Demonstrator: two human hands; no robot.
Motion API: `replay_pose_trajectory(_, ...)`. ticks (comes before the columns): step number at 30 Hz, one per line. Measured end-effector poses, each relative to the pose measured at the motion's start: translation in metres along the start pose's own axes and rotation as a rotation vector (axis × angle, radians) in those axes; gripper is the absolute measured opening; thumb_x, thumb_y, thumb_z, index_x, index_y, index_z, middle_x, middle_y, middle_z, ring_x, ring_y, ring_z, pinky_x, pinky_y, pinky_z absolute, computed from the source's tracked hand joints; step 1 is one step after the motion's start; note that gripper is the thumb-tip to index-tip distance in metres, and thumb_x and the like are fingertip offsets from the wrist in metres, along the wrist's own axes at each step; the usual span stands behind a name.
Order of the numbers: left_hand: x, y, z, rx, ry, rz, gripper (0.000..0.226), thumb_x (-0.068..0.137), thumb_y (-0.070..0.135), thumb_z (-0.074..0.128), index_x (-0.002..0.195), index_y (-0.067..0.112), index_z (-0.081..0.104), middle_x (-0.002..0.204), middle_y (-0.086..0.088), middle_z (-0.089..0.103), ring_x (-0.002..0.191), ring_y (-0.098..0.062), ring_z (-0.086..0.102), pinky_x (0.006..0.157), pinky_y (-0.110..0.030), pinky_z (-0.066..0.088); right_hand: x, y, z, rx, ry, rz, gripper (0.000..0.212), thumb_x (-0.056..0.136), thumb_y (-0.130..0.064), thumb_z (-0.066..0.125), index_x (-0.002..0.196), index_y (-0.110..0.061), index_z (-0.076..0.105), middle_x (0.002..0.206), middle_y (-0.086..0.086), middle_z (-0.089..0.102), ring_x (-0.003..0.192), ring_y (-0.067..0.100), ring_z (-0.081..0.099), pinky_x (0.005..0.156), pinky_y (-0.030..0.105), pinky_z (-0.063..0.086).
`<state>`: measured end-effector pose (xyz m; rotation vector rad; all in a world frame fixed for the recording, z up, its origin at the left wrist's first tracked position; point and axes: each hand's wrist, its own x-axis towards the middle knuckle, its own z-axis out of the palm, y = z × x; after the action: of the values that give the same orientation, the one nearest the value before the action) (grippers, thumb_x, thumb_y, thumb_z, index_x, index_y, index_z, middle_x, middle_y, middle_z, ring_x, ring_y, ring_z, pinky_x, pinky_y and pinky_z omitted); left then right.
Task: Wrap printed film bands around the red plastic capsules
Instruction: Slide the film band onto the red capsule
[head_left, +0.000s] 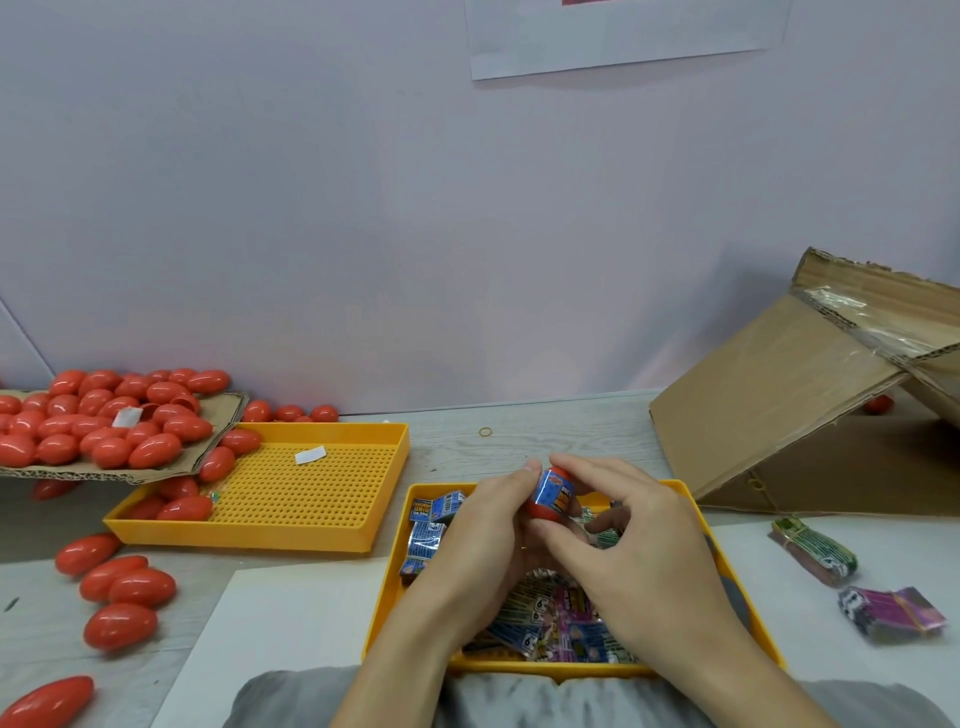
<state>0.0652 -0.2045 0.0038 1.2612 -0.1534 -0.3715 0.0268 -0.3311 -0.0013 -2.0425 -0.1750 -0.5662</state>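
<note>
Bare tabletop (545, 431) between perforated tray (311, 493) and cardboard box (779, 405).

Little can be read. On the loose film bands (540, 618) lying in the near yellow tray (727, 540), a white round mark with "6+" shows at least twice, once near the middle of the heap and once lower toward the tray's front edge. The folded blue bands (431, 512) at the tray's far left corner carry orange block lettering and what looks like a barcode, too blurred to spell out. The blue band (555, 493) around the red capsule (546, 512) bears yellow-orange letters, also unreadable. The white sheet (623, 36) on the wall shows no legible print.
</note>
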Motion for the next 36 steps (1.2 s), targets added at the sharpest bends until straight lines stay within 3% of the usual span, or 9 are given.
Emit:
replay_pose_trajectory(7,-0.0012,-0.0005,0.0001,0.019,0.011,-0.002,0.033,0.102,0.029,0.042,0.101,0.007,0.067,0.071,-0.002,0.070,0.061,-0.012,0.065,0.056,-0.026,0.054,-0.0003,-0.0012,-0.0004,0.021,-0.026,-0.006,0.048,0.074,-0.025,0.083,0.119,-0.033,0.069,0.105,-0.025,0.064,0.103,-0.003,0.060,0.088,0.026,0.053)
replay_pose_trajectory(11,0.0011,-0.0033,-0.0013,0.080,0.035,0.030,0.037,0.102,0.034,0.044,0.107,0.007,0.069,0.089,-0.011,0.075,0.076,-0.021,0.070,0.067,-0.032,0.057,-0.0004,0.0003,0.0014,-0.003,-0.008,0.000,0.049,0.076,-0.027,0.081,0.123,-0.030,0.068,0.108,-0.024,0.063,0.104,0.002,0.060,0.089,0.033,0.053)
replay_pose_trajectory(12,0.0022,-0.0037,-0.0013,0.103,0.056,0.053,0.037,0.101,0.036,0.046,0.107,0.008,0.070,0.093,-0.014,0.074,0.079,-0.024,0.070,0.069,-0.035,0.058,-0.0001,0.0010,0.0018,-0.015,0.004,0.004,0.049,0.076,-0.028,0.081,0.123,-0.029,0.067,0.108,-0.022,0.063,0.103,0.004,0.060,0.089,0.034,0.053)
replay_pose_trajectory(15,0.0034,-0.0022,-0.0034,0.109,0.135,0.144,0.025,0.097,0.032,0.055,0.091,0.011,0.068,0.088,-0.018,0.067,0.076,-0.027,0.065,0.058,-0.027,0.056,0.0001,0.0022,0.0020,-0.036,0.035,0.016,0.047,0.077,-0.028,0.080,0.122,-0.028,0.067,0.104,-0.020,0.063,0.097,0.006,0.060,0.087,0.035,0.053)
replay_pose_trajectory(19,0.0030,-0.0022,-0.0057,0.174,0.112,0.183,0.021,0.098,0.020,0.056,0.086,0.014,0.071,0.087,-0.020,0.070,0.075,-0.025,0.067,0.060,-0.025,0.056,-0.0006,0.0023,0.0018,-0.036,0.057,0.027,0.048,0.075,-0.028,0.081,0.121,-0.033,0.067,0.103,-0.022,0.064,0.085,0.002,0.060,0.080,0.023,0.053)
replay_pose_trajectory(23,0.0036,-0.0033,-0.0066,0.132,0.107,0.151,0.025,0.101,0.018,0.050,0.093,0.008,0.071,0.088,-0.014,0.073,0.078,-0.022,0.071,0.066,-0.026,0.057,-0.0006,0.0001,0.0013,-0.021,0.051,0.026,0.046,0.074,-0.030,0.082,0.117,-0.033,0.068,0.102,-0.022,0.064,0.092,0.004,0.060,0.085,0.034,0.053)
replay_pose_trajectory(33,0.0030,-0.0019,-0.0046,0.062,0.093,0.109,0.025,0.101,0.019,0.049,0.099,0.004,0.069,0.088,-0.015,0.075,0.078,-0.024,0.073,0.063,-0.026,0.057,0.0001,0.0018,0.0010,-0.020,0.041,-0.018,0.045,0.078,-0.028,0.079,0.121,-0.031,0.067,0.106,-0.022,0.063,0.102,0.000,0.058,0.078,0.017,0.051)
replay_pose_trajectory(36,0.0042,-0.0019,-0.0040,0.044,0.099,0.115,0.026,0.096,0.023,0.056,0.099,0.000,0.068,0.090,-0.023,0.073,0.079,-0.031,0.071,0.065,-0.031,0.060,0.0003,0.0029,0.0009,-0.031,0.057,-0.014,0.044,0.079,-0.028,0.079,0.121,-0.032,0.067,0.105,-0.022,0.063,0.098,0.000,0.058,0.079,0.017,0.050)
